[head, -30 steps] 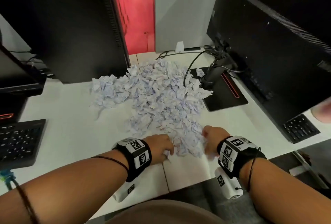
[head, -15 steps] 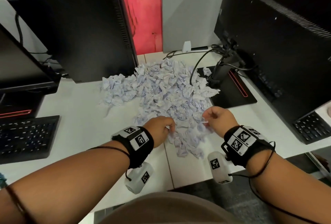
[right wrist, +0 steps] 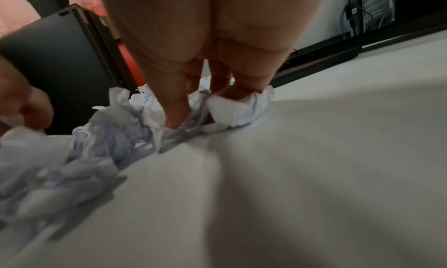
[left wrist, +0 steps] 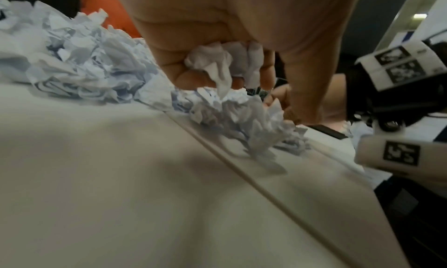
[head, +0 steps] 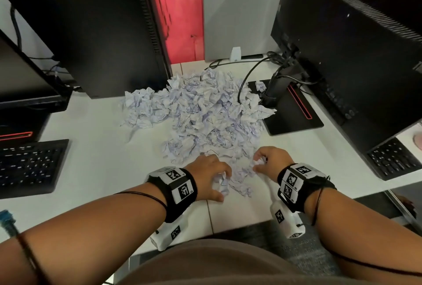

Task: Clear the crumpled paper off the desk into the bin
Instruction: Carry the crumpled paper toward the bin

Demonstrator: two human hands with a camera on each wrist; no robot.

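Note:
A wide pile of crumpled white paper (head: 198, 116) with blue print covers the middle of the white desk (head: 96, 161). My left hand (head: 219, 184) is at the pile's near edge, fingers curled round a wad of crumpled paper (left wrist: 217, 62). My right hand (head: 260, 162) is just to its right, thumb and fingers dug down into more crumpled paper (right wrist: 232, 107) and pinching it. A small loose clump (head: 242, 187) lies between the two hands. No bin shows in any view.
A black computer tower (head: 91, 33) stands behind the pile on the left. A black monitor (head: 354, 45), its stand base (head: 294, 111) and a cable (head: 245, 79) border the pile on the right. Keyboards lie at far left (head: 29, 166) and far right (head: 392, 159).
Both hands went forward into the near edge of the pile, then closed on paper. The left hand has drawn slightly back toward the desk's front edge with its wad.

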